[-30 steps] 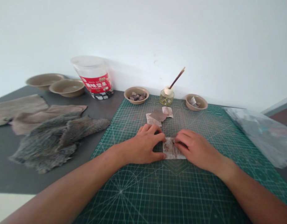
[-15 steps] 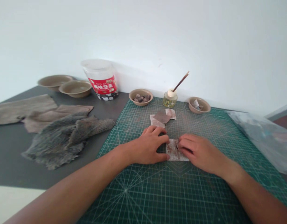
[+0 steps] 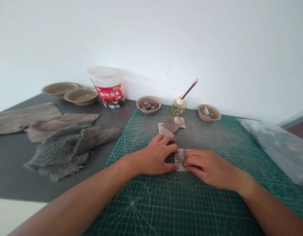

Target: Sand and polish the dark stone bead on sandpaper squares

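Plain white wall (image 3: pixel 151 39) — dark grey tabletop (image 3: pixel 16 170) below it.

The mottled whitish square of paper-like sheet (image 3: pixel 180 160) looks matt and slightly rough. The dark green plastic cutting mat (image 3: pixel 131 206) is smooth and matt, the shaggy grey fur pelt (image 3: pixel 68 150) coarse, the clear plastic jar (image 3: pixel 108 78) glossy.

Left hand (image 3: pixel 156 157), right hand (image 3: pixel 208 167), stained paper (image 3: pixel 180 160), cutting mat (image 3: pixel 203 209)
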`<state>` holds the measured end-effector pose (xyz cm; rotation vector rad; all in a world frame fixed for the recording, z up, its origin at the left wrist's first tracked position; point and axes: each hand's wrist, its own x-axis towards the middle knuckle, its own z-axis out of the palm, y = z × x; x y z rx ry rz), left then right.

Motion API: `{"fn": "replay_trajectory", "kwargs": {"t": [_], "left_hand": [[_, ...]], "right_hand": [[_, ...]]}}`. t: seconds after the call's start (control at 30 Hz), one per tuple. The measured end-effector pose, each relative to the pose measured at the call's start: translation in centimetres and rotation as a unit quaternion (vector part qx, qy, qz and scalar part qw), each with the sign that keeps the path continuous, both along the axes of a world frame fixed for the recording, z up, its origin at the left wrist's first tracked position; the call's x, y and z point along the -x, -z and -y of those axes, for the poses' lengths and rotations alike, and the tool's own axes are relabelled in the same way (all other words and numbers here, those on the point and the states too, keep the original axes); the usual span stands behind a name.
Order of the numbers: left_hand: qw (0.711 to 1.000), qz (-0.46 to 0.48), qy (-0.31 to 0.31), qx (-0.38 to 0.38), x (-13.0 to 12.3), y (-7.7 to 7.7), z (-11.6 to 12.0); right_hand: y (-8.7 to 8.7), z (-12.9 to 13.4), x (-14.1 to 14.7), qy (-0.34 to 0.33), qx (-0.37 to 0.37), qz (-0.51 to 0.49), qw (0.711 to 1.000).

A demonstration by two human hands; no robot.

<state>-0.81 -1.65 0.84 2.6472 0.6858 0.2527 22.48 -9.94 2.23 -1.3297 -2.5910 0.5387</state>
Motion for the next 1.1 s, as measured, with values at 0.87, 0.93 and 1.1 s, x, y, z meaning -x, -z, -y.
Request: {"fn": "replay_trajectory", "kwargs": {"t": [0.87,0.93,1.1], "left_hand": [[1.0,-0.003,0.003,-0.002,0.0,0.2,-0.1],[1.0,-0.005,0.003,-0.001,0.0,0.2,-0.1],[1.0,-0.008,0.002,-0.001,-0.1,0.1,-0.2]], "right_hand": [[-0.1,0.1,0.1,-0.012,0.017,-0.02,1.0],[0.4,0.0,0.4,0.031,-0.014,-0.01,0.999],[0.2,-0.4,-0.6,0.081,-0.021,0.015,0.996]]}}
